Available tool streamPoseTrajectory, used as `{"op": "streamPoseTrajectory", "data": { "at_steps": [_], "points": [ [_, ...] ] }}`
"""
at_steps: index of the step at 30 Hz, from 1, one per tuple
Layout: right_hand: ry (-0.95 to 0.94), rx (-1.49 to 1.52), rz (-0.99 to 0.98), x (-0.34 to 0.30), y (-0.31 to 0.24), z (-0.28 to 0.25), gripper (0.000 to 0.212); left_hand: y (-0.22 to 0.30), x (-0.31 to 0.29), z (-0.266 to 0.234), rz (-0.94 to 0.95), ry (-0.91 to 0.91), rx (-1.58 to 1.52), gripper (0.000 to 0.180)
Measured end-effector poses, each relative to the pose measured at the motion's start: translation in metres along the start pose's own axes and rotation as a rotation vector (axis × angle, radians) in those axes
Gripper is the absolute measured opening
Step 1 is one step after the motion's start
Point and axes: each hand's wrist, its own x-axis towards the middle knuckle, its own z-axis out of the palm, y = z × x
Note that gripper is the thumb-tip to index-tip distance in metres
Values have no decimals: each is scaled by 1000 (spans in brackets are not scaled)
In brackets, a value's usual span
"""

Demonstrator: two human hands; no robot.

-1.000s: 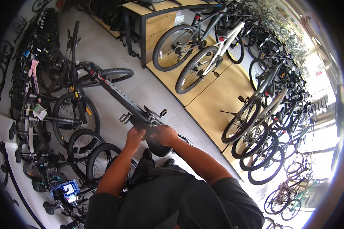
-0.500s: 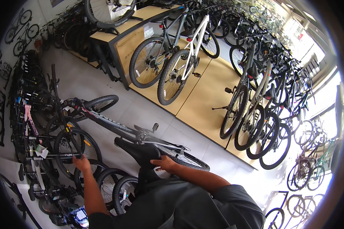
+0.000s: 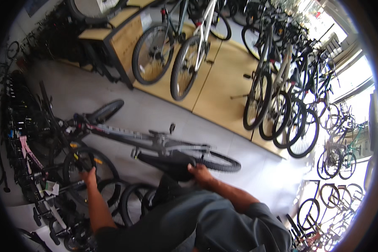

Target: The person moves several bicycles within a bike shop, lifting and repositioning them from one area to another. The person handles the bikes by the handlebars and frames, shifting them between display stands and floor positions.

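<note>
Head view, right hand: my right hand (image 3: pixel 202 174) is at the rear end of the saddle (image 3: pixel 172 166), thumb on top; it looks closed on that edge, though the underside of the grip is hidden.
Head view, left hand: my left hand (image 3: pixel 88 174) is at the near end of the handlebar (image 3: pixel 46 95); it appears wrapped around the bar end, fingers partly blurred.
Bicycle: the dark bicycle (image 3: pixel 122 134) stretches between and beyond my two grips, front end past the left, rear wheel (image 3: pixel 222 161) just past the right.
Reason for hold: one grip at each end; I judge the bar hand governs direction and the saddle hand balance.
Front wheel: the front wheel (image 3: pixel 107 112) lies beyond my left grip, out of line with the frame, which fits a turned bar.
Saddle: close to my dark shirt (image 3: pixel 168 218), presumably so my body can steady it; contact cannot be told.
Parked wheel: a wheel with an orange reflector (image 3: pixel 98 161) sits just beside my left grip, apparently part of the tight row there.
Platform: the wooden platform (image 3: pixel 227 92) is well beyond my right grip; bicycles stand along it side by side, probably for display.
</note>
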Motion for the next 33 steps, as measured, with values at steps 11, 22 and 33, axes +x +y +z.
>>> {"op": "streamPoseTrajectory", "data": {
  "at_steps": [11, 22, 33],
  "points": [
    [269, 562, 32, -15, 12, -91, 34, 40, 14, -73, 524, -11, 385, 71],
    [506, 702, -186, -62, 101, -194, 28, 136, -50, -35, 699, -63, 486, 85],
    [534, 803, -99, -112, 176, -299, 33, 198, -168, 12, 738, -130, 481, 88]
  ]
}}
